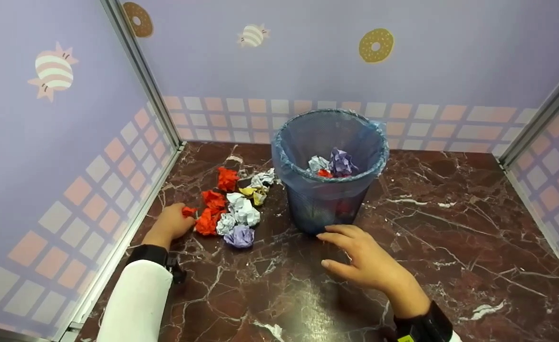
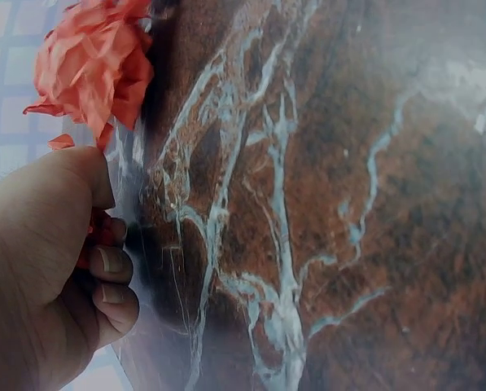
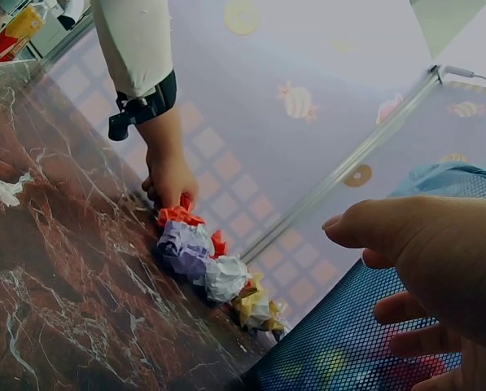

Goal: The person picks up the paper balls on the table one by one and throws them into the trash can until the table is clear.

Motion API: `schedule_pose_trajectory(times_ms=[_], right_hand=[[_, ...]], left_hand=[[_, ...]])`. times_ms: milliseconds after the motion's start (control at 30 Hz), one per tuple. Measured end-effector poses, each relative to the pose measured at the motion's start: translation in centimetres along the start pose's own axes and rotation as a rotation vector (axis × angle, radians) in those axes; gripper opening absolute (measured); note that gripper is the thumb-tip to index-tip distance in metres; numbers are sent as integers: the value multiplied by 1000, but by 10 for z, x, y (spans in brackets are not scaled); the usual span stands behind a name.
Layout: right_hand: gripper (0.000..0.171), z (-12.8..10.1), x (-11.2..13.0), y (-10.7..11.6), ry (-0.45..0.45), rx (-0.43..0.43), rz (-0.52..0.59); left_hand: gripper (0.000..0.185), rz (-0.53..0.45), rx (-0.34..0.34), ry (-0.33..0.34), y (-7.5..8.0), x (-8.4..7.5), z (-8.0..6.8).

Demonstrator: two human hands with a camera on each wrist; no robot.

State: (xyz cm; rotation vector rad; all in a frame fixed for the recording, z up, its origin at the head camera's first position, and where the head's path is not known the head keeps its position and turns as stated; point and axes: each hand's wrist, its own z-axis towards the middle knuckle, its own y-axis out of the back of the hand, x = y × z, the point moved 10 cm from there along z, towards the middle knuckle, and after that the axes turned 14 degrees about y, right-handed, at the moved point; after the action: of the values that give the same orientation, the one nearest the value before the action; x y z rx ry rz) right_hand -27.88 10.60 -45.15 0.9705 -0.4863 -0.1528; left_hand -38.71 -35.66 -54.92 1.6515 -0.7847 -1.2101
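My left hand lies on the table by the left wall, its fingers curled round a small red crumpled paper ball; the left wrist view shows red paper under the fingers. Beside it lies a pile of crumpled balls: red, white, purple and yellow. A blue mesh bin with a blue liner stands mid-table, holding purple, white and red balls. My right hand hovers open at the bin's base, holding nothing.
The dark red marble table is boxed in by lilac walls on the left, back and right. Another red ball lies just past my left hand. In the right wrist view the bin's mesh wall is close to the right hand's fingers.
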Motion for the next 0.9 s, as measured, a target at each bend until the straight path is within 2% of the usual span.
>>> schedule_pose_trajectory(times_ms=[200, 500, 700, 900], right_hand=[[47, 0, -1, 2, -8, 11, -12], [49, 1, -6, 13, 26, -32, -79], [52, -4, -16, 29, -2, -76, -113], [55, -18, -32, 48, -87, -97, -116]], left_hand=[[13, -18, 11, -5, 9, -3, -4], [11, -42, -18, -22, 39, -12, -6], [17, -50, -70, -53, 69, -23, -2], [27, -100, -11, -32, 98, -48, 5]])
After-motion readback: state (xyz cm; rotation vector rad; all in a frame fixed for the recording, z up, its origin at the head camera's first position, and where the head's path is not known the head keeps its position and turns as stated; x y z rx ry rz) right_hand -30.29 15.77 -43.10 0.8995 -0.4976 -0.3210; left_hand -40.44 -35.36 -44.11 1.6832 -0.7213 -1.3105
